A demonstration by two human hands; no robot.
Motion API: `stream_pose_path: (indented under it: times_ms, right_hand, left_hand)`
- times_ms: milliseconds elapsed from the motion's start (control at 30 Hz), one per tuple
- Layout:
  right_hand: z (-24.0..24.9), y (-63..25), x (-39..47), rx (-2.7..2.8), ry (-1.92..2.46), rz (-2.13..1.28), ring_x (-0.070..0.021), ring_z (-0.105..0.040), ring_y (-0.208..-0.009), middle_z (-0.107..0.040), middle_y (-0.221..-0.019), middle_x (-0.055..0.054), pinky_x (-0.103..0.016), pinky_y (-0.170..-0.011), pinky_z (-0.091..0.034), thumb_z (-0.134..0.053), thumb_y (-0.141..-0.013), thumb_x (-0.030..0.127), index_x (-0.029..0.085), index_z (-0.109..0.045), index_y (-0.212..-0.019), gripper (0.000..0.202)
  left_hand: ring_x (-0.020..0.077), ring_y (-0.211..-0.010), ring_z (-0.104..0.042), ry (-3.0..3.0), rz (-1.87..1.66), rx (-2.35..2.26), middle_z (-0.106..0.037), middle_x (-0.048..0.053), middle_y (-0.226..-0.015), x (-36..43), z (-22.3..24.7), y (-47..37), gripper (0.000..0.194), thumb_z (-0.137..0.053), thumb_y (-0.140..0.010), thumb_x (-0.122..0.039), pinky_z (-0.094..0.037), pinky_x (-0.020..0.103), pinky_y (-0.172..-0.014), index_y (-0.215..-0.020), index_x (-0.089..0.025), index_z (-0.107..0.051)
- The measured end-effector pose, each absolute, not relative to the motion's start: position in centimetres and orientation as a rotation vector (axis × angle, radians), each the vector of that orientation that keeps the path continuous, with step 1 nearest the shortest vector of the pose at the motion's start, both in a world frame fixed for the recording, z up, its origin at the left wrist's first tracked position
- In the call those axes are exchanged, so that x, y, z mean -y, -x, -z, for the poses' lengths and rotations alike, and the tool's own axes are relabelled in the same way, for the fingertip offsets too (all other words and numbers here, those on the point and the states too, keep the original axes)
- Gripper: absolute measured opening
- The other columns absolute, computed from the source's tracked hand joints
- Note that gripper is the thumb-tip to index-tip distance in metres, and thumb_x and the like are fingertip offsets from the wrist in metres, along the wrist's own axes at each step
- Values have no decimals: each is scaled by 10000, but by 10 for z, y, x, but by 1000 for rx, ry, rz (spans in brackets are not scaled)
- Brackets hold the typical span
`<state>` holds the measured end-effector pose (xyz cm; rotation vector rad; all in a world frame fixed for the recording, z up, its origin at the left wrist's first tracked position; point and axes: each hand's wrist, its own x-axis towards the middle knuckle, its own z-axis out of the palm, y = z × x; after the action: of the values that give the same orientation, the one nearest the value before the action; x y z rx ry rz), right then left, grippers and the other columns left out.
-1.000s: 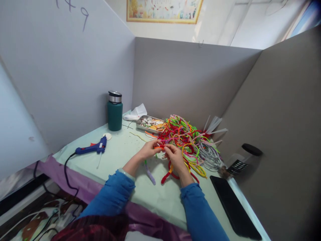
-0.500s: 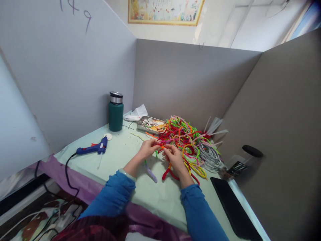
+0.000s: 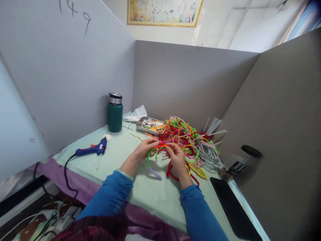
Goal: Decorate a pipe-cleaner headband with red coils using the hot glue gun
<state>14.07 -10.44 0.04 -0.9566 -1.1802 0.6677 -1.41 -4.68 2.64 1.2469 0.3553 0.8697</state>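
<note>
My left hand [image 3: 145, 149] and my right hand [image 3: 176, 156] are close together above the table's middle. An orange fuzzy stem [image 3: 162, 146] spans the short gap between them, pinched by the fingers of both. From my left fingers a green and purple stem [image 3: 148, 164] curves down toward the tabletop. A red stem [image 3: 170, 171] hangs or lies by my right hand; its far end is hidden. Just behind the hands is a big tangled pile of coloured fuzzy stems [image 3: 182, 129].
A metal tray of buttons [image 3: 151, 125] and a green bottle [image 3: 115, 115] stand behind. At left lies a blue glue gun [image 3: 91, 149] with its cord. A black flat panel [image 3: 233, 207] lies at right. Grey partitions [image 3: 180, 73] surround the table.
My hands have moved slightly apart, showing more of the orange stem between them. The green and purple stem now bends in a wider curve, and its green part shows more.
</note>
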Motion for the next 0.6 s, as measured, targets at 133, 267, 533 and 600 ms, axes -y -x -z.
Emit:
stream_pose_path:
  times_ms: [133,267,533,600]
  right_hand:
    - [-5,-140,109,1195,929,-560,-171,-587,-844,-646,-929,-30,-292,-739,-463,-638,-757,319,213,-613,-948,220]
    - [-4,-145,106,1200,990,-467,-188,-583,-889,-637,-995,-54,-325,-786,-454,-596,-783,364,201,-588,-1025,293]
    - [1,-151,98,1110,1158,-327,-181,-567,-828,-630,-950,-72,-312,-731,-455,-598,-763,412,171,-600,-979,324]
    - [0,-148,99,1119,1115,-465,-156,-559,-691,-633,-823,-38,-282,-630,-455,-593,-766,418,180,-606,-922,286]
  left_hand:
    - [20,-331,-372,-1147,-903,-300,-539,-41,-561,47,-29,20,329,-715,-676,-350,-251,167,-335,-880,-141,-564]
    - [25,-359,-395,-1053,-1168,-183,-569,-31,-604,43,-33,27,250,-705,-688,-290,-284,172,-366,-853,-166,-564]
    - [59,-429,-408,-1306,-1487,-338,-486,-53,-496,38,-32,26,153,-679,-701,-265,-311,185,-425,-797,-171,-607]
    - [61,-459,-416,-1497,-1458,-461,-544,-24,-569,39,-26,19,163,-685,-690,-279,-318,192,-438,-783,-156,-631]
